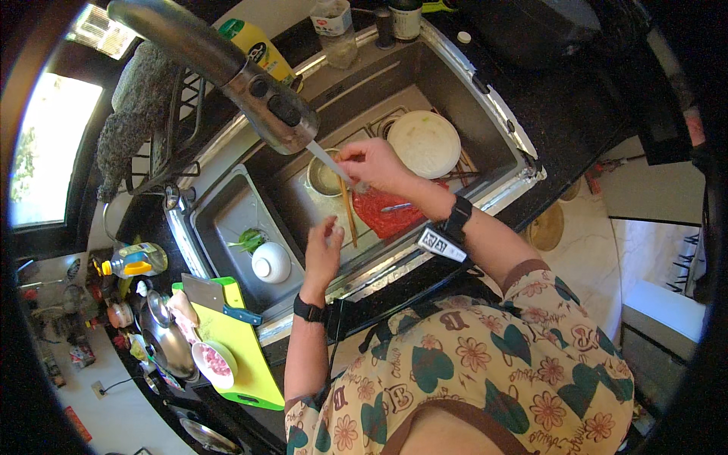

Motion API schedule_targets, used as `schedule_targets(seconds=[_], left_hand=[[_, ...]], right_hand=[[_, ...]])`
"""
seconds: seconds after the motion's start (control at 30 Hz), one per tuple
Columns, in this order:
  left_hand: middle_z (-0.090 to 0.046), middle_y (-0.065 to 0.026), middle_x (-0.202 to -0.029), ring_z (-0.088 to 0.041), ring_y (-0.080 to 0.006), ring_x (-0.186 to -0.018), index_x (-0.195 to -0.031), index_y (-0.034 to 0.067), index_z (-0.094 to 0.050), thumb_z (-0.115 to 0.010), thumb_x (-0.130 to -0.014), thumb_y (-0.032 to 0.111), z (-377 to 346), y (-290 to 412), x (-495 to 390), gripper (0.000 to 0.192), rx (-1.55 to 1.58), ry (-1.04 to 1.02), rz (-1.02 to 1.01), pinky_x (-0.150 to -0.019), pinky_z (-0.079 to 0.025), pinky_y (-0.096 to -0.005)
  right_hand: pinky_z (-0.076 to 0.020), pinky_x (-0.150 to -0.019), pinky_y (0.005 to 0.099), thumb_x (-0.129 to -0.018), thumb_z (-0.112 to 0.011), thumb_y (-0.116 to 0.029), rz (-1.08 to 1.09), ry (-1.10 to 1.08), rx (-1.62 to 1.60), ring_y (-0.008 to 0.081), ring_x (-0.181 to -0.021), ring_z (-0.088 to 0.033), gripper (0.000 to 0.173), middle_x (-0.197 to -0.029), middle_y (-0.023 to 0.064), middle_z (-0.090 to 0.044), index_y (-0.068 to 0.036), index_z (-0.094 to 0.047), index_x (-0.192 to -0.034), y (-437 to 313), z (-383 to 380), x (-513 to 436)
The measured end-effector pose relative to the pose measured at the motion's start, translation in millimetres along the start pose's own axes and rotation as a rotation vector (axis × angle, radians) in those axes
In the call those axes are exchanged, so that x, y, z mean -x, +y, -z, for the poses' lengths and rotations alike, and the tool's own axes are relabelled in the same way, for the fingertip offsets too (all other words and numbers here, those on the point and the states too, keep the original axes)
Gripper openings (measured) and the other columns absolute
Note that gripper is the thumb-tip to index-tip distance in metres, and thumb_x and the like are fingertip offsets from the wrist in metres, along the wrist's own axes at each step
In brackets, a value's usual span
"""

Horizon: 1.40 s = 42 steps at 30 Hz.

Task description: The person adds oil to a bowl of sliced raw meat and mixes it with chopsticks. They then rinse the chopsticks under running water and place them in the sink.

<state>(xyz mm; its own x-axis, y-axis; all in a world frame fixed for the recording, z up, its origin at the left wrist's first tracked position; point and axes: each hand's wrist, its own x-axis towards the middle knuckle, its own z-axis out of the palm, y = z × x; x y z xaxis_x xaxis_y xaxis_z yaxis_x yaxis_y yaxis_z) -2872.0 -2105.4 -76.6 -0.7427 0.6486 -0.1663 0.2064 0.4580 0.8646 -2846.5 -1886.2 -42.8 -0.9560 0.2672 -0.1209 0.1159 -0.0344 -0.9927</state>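
Observation:
My right hand (pixel 375 165) is in the water stream (pixel 325 156) from the pull-out faucet (pixel 284 119), fingers curled. A pair of wooden chopsticks (pixel 348 213) slants down just past its fingertips; I cannot tell whether the fingers hold it. My left hand (pixel 324 247), slightly blurred, hovers over the near side of the sink, fingers apart and holding nothing. Below my hands are a small metal bowl (pixel 325 177) and a red mesh or plastic bag (pixel 384 213). A white plate (pixel 424 143) sits beyond my right wrist, with more chopsticks (pixel 467 162) beside it.
The smaller basin (pixel 219 219) holds green leaves (pixel 248 241) and an overturned white bowl (pixel 271 263). On the green cutting board (pixel 250 364) lie a cleaver (pixel 207 293), raw meat (pixel 183 311) and a bowl of cut meat (pixel 215 364). Bottles (pixel 259 51) line the back.

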Motion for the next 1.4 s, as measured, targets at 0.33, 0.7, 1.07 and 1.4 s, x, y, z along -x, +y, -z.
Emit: schedule_targets(seconds=[0.33,0.7,1.07,1.4], left_hand=[[-0.065,-0.0032,-0.074,-0.056,-0.0082,-0.064,-0.095,0.001,-0.067,-0.06,-0.087,0.013,-17,57,-43,0.016,0.078,0.101,-0.072,-0.06,-0.045,-0.0233],[-0.064,-0.0107,-0.065,-0.061,-0.0152,-0.057,-0.09,0.002,-0.068,-0.064,-0.082,0.01,-20,62,-49,0.012,-0.206,0.093,-0.183,-0.055,-0.047,-0.0279],[-0.066,-0.012,-0.068,-0.063,-0.0158,-0.06,-0.093,0.003,-0.067,-0.064,-0.08,0.006,-12,65,-49,0.014,-0.197,0.029,-0.195,-0.058,-0.049,-0.0279],[-0.067,-0.0101,-0.076,-0.064,-0.0148,-0.065,-0.095,-0.001,-0.065,-0.064,-0.083,0.007,-23,61,-54,0.015,0.047,0.002,-0.114,-0.061,-0.05,-0.0259]], right_hand=[[-0.0478,-0.069,0.0385,-0.077,-0.066,-0.018,0.38,0.143,0.529,0.0306,-0.08,-0.061,0.018,-0.083,0.0123,-0.063,-0.005,-0.066,-0.09,-9,-3,26],[-0.0488,-0.072,0.0385,-0.077,-0.066,-0.022,0.165,0.112,0.413,0.0307,-0.083,-0.061,0.019,-0.086,0.0121,-0.064,-0.006,-0.068,-0.088,-6,4,32],[-0.0495,-0.07,0.034,-0.075,-0.067,-0.017,0.238,0.196,0.306,0.0253,-0.081,-0.064,0.016,-0.084,0.0109,-0.066,-0.006,-0.069,-0.087,-1,-4,28],[-0.049,-0.06,0.0324,-0.068,-0.073,-0.017,0.215,0.288,0.365,0.0223,-0.064,-0.063,0.012,-0.071,0.0095,-0.064,-0.006,-0.069,-0.07,-7,5,30]])
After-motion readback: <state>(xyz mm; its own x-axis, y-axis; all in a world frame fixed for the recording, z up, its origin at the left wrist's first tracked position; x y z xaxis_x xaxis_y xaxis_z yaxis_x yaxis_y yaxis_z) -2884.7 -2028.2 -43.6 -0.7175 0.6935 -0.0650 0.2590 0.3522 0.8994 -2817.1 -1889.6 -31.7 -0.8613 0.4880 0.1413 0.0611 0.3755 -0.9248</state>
